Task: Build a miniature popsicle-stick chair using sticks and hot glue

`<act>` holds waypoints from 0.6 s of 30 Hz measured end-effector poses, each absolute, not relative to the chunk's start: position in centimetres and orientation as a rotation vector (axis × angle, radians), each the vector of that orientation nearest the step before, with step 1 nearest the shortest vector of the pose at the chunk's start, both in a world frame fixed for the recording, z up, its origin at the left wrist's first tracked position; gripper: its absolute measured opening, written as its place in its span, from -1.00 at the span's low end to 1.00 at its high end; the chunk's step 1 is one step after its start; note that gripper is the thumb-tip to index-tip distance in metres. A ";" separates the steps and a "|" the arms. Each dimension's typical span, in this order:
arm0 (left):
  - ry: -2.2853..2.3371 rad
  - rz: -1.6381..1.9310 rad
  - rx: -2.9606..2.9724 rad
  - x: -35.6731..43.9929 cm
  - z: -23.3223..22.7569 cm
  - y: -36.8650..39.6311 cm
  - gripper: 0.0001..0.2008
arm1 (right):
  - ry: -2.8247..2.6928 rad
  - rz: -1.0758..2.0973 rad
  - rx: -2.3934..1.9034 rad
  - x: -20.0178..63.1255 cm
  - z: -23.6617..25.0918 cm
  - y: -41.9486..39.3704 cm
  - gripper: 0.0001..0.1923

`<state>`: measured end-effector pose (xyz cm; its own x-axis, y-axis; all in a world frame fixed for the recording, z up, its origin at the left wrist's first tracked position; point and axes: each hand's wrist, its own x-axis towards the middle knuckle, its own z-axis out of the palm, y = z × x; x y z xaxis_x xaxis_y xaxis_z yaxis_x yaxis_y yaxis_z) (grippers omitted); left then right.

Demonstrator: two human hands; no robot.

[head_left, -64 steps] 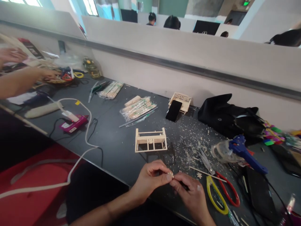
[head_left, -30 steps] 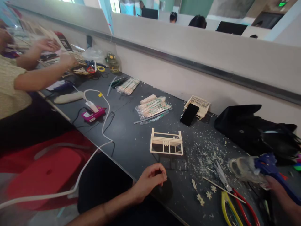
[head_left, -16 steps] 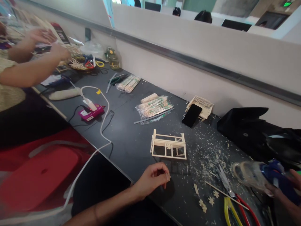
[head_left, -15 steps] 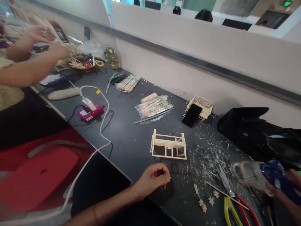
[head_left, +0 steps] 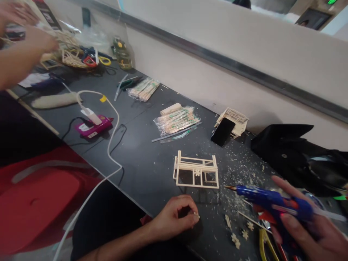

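Observation:
My right hand (head_left: 301,224) grips a blue hot glue gun (head_left: 274,202), its metal nozzle pointing left over the wood scraps. Pinched between the thumb and fingertips of my left hand (head_left: 179,215) is a tiny pale wooden piece (head_left: 197,215), mostly covered by the fingers. Just beyond that hand stands a small wooden frame (head_left: 197,170) with a flower-shaped piece fixed on its front. Several wooden flower pieces (head_left: 245,235) and a short pair of sticks (head_left: 227,222) lie between my hands. Yellow-and-red-handled scissors (head_left: 265,243) are partly hidden beneath the glue gun.
A phone (head_left: 223,132) leans on a wooden lattice model (head_left: 236,121). Wrapped chopsticks (head_left: 176,121) lie mid-table, a black bag (head_left: 282,148) at the right. A white cable (head_left: 112,145) runs by a pink power strip (head_left: 94,126). At far left, a co-worker's arms (head_left: 24,54) reach over the table.
My right hand has lifted the glue gun from the right edge and brought it left, above the scissors. The left hand keeps its pinch. The view has shifted slightly.

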<state>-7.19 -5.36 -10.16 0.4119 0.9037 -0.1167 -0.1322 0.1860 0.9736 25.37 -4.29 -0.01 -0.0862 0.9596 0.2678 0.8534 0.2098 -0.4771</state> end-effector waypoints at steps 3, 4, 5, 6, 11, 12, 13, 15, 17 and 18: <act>0.836 0.891 1.174 -7.4 -10.3 -5.4 -0.82 | -2.034 0.665 -1.591 18.7 3.0 -1.3 -0.32; 0.830 0.896 1.187 -7.4 -10.3 -5.5 -0.81 | -2.027 0.728 -1.587 17.6 3.6 -0.7 -0.28; 0.827 0.898 1.204 -7.5 -10.3 -5.5 -0.81 | -2.033 0.822 -1.596 16.8 3.9 -0.3 -0.27; 0.824 0.899 1.221 -7.5 -10.3 -5.5 -0.81 | -2.024 0.887 -1.607 16.4 4.0 0.0 -0.26; 0.822 0.907 1.282 -7.7 -10.0 -5.6 -0.83 | -1.929 0.860 -1.636 14.9 3.2 0.0 -0.33; 0.817 0.909 1.288 -7.7 -10.0 -5.6 -0.83 | -1.927 0.790 -1.625 14.6 3.1 0.0 -0.33; 0.812 0.910 1.292 -7.7 -9.9 -5.6 -0.83 | -1.943 0.716 -1.616 14.5 3.0 0.0 -0.33; 0.801 0.910 1.289 -7.7 -9.9 -5.6 -0.83 | -2.004 0.567 -1.604 14.5 2.9 0.1 -0.33; 0.798 0.909 1.279 -7.7 -9.9 -5.7 -0.84 | -2.058 0.466 -1.594 14.7 3.0 0.2 -0.35; 0.799 0.907 1.275 -7.7 -9.9 -5.7 -0.84 | -2.066 0.446 -1.579 14.7 3.0 0.3 -0.37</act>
<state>-7.74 -5.67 -9.92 0.4387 0.8986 -0.0027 -0.1161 0.0597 0.9914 14.71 0.28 2.99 -0.2044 0.9607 0.1879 0.7975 0.2748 -0.5371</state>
